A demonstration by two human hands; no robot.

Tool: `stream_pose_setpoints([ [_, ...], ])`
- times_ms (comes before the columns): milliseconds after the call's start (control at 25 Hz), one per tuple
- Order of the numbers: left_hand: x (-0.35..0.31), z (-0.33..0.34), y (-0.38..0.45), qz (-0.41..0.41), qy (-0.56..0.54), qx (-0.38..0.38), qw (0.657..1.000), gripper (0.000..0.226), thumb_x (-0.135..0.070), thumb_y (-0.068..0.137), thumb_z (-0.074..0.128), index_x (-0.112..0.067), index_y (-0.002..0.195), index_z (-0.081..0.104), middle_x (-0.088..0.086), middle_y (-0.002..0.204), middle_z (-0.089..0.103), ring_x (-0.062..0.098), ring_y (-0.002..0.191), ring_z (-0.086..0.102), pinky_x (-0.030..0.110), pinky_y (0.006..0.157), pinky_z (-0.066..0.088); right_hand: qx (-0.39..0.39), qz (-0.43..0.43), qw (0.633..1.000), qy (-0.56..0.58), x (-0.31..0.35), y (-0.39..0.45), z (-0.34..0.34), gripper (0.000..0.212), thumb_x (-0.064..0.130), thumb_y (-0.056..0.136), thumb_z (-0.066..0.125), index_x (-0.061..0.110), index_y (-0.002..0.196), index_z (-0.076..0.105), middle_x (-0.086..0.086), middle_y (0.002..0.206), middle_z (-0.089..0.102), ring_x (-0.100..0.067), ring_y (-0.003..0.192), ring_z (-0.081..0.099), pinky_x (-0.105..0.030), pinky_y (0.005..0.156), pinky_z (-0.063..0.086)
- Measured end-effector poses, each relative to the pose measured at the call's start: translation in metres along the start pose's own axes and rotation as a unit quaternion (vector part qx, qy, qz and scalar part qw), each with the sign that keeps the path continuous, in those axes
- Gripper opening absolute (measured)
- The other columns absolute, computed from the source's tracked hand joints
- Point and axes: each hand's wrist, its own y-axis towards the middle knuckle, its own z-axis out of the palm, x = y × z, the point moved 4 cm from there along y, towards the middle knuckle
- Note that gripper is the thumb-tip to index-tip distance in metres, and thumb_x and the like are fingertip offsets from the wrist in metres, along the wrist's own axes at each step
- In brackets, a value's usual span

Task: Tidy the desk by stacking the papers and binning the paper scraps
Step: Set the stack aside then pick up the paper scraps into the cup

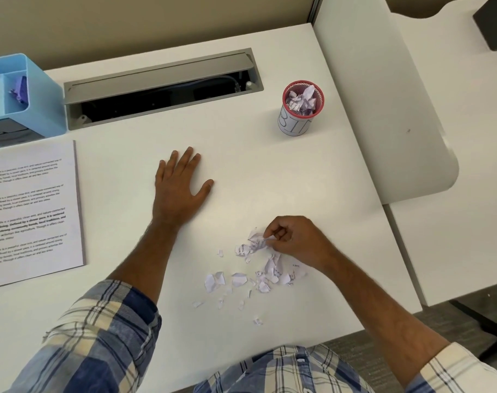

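The left hand [182, 184] lies flat on the white desk [270, 171] near its middle, palm down, fingers spread and pointing toward the back edge, holding nothing. The right hand [294, 241] is curled over the scraps [258, 268] toward the front edge, its fingertips pinching a crumpled piece [256, 241] at the top of the pile. The other scraps lie loose on the desk just below and left of that hand, the larger torn bits close together and a few small ones scattered nearer the front edge. Some show printed text.

The bin [301, 109], a small red mesh cup with a white label wrapped round it, stands upright toward the back right corner, well apart from both hands. It already has crumpled paper in it, up to about the rim.

The papers [32, 214] lie as a neat stack at the left edge, printed side up, partly cut off by the picture. Behind them, in the back left corner, stands a blue organiser [34, 89]. A grey cable tray [162, 86] with its flap raised runs along the back edge between the organiser and the bin.

Both forearms are bare, with plaid sleeves [100, 336] rolled up.
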Motion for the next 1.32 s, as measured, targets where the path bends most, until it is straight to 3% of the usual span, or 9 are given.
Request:
stream_pose_setpoints([
  [80,0.0,0.001,0.0,-0.001,0.003,0.0,1.0,0.067,-0.056,0.102,0.056,-0.026,0.159,0.041,-0.009,0.17,0.031,0.021,0.161,0.02,0.047,0.131,0.011,-0.015,-0.012,0.998,0.058,0.006,0.007,-0.018,0.014,-0.002,0.086,0.077,0.012,0.088,0.074,0.015,0.068,0.06,-0.006,0.065,0.051,-0.019,0.065,0.044],
  [200,0.0,0.001,0.0,-0.003,0.002,0.001,1.0,0.067,-0.057,0.102,0.055,-0.026,0.159,0.04,-0.01,0.17,0.03,0.02,0.161,0.019,0.048,0.131,0.011,-0.035,-0.037,0.992,0.113,0.026,0.025,-0.055,0.016,-0.004,0.084,0.079,0.01,0.089,0.074,-0.004,0.078,0.065,-0.018,0.075,0.056,-0.029,0.073,0.048],
  [320,0.0,0.0,0.0,-0.003,0.001,0.003,1.0,0.067,-0.058,0.102,0.053,-0.026,0.16,0.04,-0.01,0.171,0.03,0.02,0.161,0.018,0.048,0.131,0.011,-0.062,-0.077,0.99,0.104,0.059,0.05,-0.095,0.023,-0.01,0.083,0.077,0.011,0.088,0.072,-0.004,0.079,0.071,-0.015,0.07,0.062,-0.025,0.072,0.053],
  [440,0.0,0.0,0.001,-0.001,-0.002,0.005,1.0,0.068,-0.059,0.102,0.052,-0.026,0.16,0.039,-0.01,0.171,0.029,0.02,0.161,0.017,0.047,0.131,0.01,-0.136,-0.119,0.982,0.055,0.095,0.077,-0.142,0.025,-0.012,0.083,0.075,0.012,0.089,0.07,0.002,0.075,0.072,-0.01,0.064,0.063,-0.021,0.069,0.054],
  [600,-0.001,0.0,0.0,-0.001,-0.003,0.006,1.0,0.068,-0.058,0.102,0.053,-0.026,0.16,0.039,-0.009,0.171,0.029,0.021,0.161,0.018,0.048,0.131,0.01,-0.222,-0.152,0.962,-0.042,0.128,0.113,-0.193,0.013,0.003,0.082,0.076,0.013,0.089,0.072,-0.009,0.079,0.07,-0.017,0.07,0.06,-0.032,0.068,0.054],
  [720,-0.001,0.0,0.0,-0.003,-0.002,0.008,1.0,0.068,-0.057,0.102,0.054,-0.026,0.16,0.039,-0.01,0.171,0.028,0.02,0.161,0.017,0.048,0.131,0.01,-0.261,-0.153,0.934,-0.189,0.142,0.133,-0.206,0.009,0.013,0.081,0.073,0.019,0.087,0.073,0.002,0.079,0.07,-0.009,0.067,0.059,-0.024,0.065,0.05],
  [800,0.0,0.0,0.0,-0.003,-0.005,0.005,1.0,0.068,-0.056,0.102,0.055,-0.026,0.16,0.039,-0.01,0.171,0.029,0.02,0.161,0.017,0.048,0.131,0.01,-0.229,-0.137,0.922,-0.279,0.144,0.144,-0.2,0.01,0.01,0.083,0.071,0.017,0.09,0.074,0.001,0.087,0.071,-0.011,0.075,0.062,-0.022,0.068,0.049],
  [1000,-0.001,-0.001,0.0,0.001,-0.01,-0.006,1.0,0.067,-0.054,0.102,0.057,-0.025,0.16,0.041,-0.009,0.171,0.03,0.02,0.161,0.018,0.049,0.131,0.012,-0.111,-0.077,0.862,-0.488,0.141,0.173,-0.175,0.019,0.007,0.088,0.07,0.009,0.105,0.079,-0.015,0.117,0.071,-0.037,0.109,0.063,-0.033,0.082,0.045],
  [1320,-0.001,-0.001,0.001,-0.004,-0.011,0.005,1.0,0.067,-0.056,0.102,0.054,-0.025,0.16,0.04,-0.01,0.171,0.03,0.02,0.161,0.018,0.049,0.131,0.011,-0.076,-0.048,0.853,-0.514,0.136,0.18,-0.173,0.022,0.009,0.092,0.072,0.01,0.112,0.079,-0.018,0.127,0.067,-0.04,0.114,0.061,-0.036,0.089,0.048],
])
